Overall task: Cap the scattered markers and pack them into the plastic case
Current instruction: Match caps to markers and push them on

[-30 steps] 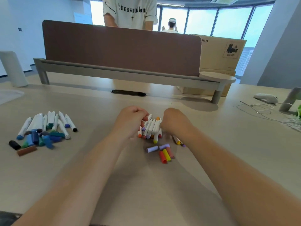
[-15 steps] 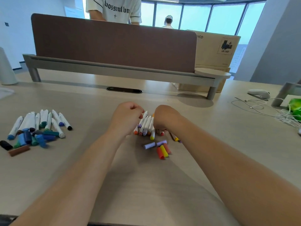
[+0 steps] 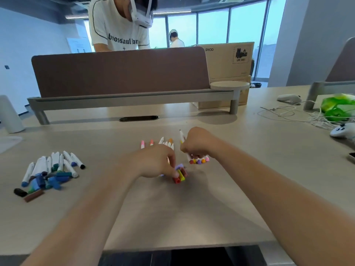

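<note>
My right hand (image 3: 198, 144) grips a white marker (image 3: 181, 135) with its uncapped tip pointing up and away. Under that hand lie several markers with red, yellow, purple and pink ends (image 3: 199, 161). My left hand (image 3: 153, 162) reaches down to a small cluster of loose caps (image 3: 180, 176), red, yellow, brown and lilac, and its fingertips pinch one of them. More white markers (image 3: 165, 144) lie on the table just behind my left hand. A second pile of markers and blue, green, black and brown caps (image 3: 51, 171) lies at the left. No plastic case is in view.
A brown desk divider (image 3: 119, 72) on a grey rail crosses the table ahead, with a person standing behind it. A cardboard box (image 3: 228, 60) stands at the back right. White cables (image 3: 288, 112), a green object (image 3: 338, 107) and a white controller (image 3: 342, 130) lie at the right.
My left hand has left the marker bundle and moved down to the loose caps. My right hand has lifted one marker upright. The camera has tilted up.
</note>
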`<state>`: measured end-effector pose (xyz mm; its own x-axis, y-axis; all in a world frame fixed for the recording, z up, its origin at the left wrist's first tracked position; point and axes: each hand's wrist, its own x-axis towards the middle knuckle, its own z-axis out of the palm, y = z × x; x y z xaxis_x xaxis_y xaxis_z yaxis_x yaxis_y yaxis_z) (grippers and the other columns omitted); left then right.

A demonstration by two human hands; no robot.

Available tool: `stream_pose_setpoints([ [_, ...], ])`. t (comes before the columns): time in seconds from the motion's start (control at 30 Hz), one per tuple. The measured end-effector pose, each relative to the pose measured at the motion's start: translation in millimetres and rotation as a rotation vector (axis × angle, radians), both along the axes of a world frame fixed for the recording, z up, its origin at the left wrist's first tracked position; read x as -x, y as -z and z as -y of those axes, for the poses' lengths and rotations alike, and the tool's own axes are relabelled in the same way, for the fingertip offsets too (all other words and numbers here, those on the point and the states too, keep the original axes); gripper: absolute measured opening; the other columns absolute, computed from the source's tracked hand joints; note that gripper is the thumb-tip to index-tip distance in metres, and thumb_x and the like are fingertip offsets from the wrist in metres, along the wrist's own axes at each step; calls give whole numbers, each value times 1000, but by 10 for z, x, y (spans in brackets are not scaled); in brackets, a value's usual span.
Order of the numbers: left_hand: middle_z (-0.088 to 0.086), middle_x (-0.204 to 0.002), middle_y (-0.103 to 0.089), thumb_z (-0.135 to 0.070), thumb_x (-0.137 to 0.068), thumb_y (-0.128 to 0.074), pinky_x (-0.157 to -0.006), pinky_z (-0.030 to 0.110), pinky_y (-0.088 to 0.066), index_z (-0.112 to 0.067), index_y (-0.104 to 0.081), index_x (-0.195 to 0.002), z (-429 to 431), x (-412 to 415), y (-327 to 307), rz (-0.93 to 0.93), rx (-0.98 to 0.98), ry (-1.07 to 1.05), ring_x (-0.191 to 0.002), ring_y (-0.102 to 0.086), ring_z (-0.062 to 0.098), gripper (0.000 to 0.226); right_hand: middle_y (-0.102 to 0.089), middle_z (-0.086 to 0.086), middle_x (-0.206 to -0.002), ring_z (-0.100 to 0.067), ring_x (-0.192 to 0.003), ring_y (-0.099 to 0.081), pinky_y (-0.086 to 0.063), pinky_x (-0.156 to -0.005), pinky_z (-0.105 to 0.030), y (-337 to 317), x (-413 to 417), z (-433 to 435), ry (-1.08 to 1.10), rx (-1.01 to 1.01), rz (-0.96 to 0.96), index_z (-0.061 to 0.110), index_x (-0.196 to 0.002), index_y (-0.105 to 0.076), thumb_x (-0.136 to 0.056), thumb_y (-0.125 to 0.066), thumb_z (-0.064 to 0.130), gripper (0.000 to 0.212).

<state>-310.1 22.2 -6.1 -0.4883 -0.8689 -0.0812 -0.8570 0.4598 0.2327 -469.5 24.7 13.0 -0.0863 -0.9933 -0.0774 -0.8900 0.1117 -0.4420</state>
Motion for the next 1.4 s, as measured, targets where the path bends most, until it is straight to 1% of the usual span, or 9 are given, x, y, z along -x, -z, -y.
stream_pose_setpoints([
  [0.13,9,-145,-47,-50,-75,-76,-119,52,-9,-26,-67,-95,-51,27,24,82,3,-31,-141,-30,37,32,-55,-6,-55,-17,-45,-50,-39,-48,-23,16,20,-32,2,21,50,7,-58,-55,-89,-58,18,33],
  [0.23,8,-132,-56,-55,-72,-74,-119,55,1,-30,-65,-92,-9,34,73,102,2,-33,-145,-21,35,33,-56,-6,-59,-15,-48,-51,-39,-48,-22,17,42,-35,-1,38,92,7,-62,-56,-90,-59,19,31],
  [0.33,-1,-107,-62,-55,-75,-73,-118,48,-12,-28,-65,-93,-24,85,89,87,8,-33,-120,-47,22,34,-58,-7,-63,-14,-50,-52,-42,-49,-21,27,64,-15,-1,46,149,6,-66,-58,-91,-60,20,29],
  [0.5,6,-117,-63,-46,-79,-70,-113,55,-27,-25,-65,-90,-66,98,66,85,13,-22,-119,-50,31,24,-64,-13,-69,-21,-57,-57,-50,-56,-26,14,91,63,6,71,235,-3,-81,-68,-89,-62,17,22],
  [0.6,-2,-90,-69,-36,-81,-71,-80,35,-50,-23,-66,-93,-12,-16,-97,-156,-20,-66,-91,-61,23,18,-64,-18,-70,-24,-59,-56,-48,-58,-30,-3,88,118,-10,92,271,-9,-89,-70,-86,-63,15,25],
  [0.67,7,-85,-73,-25,-81,-72,-55,27,-44,-19,-65,-97,75,-94,-180,-423,-71,-140,-62,-58,13,19,-66,-20,-72,-24,-60,-56,-48,-59,-30,-12,66,147,-32,103,266,-9,-87,-71,-83,-63,14,24],
  [0.87,14,-74,-67,8,-91,-52,-39,19,-30,2,-51,-112,399,-153,-62,-1348,-437,-307,-49,-44,12,21,-65,-17,-70,-23,-58,-57,-46,-55,-29,1,-17,303,-52,106,331,-4,-85,-68,-79,-61,10,17],
  [1.07,12,-64,-65,9,-92,-48,-36,18,-23,-7,-50,-92,644,-176,109,-1606,-448,-472,-44,-41,11,16,-59,-12,-65,-20,-54,-53,-44,-55,-31,92,-111,367,-96,78,398,-7,-91,-64,-81,-61,11,21],
  [1.4,20,-91,-74,-1,-95,-52,-39,20,-33,-9,-54,-93,670,-118,230,-1654,-356,-561,-47,-47,15,9,-69,-6,-74,-14,-62,-61,-58,-65,-34,167,-212,282,-240,89,355,13,-84,-71,-82,-66,24,13],
])
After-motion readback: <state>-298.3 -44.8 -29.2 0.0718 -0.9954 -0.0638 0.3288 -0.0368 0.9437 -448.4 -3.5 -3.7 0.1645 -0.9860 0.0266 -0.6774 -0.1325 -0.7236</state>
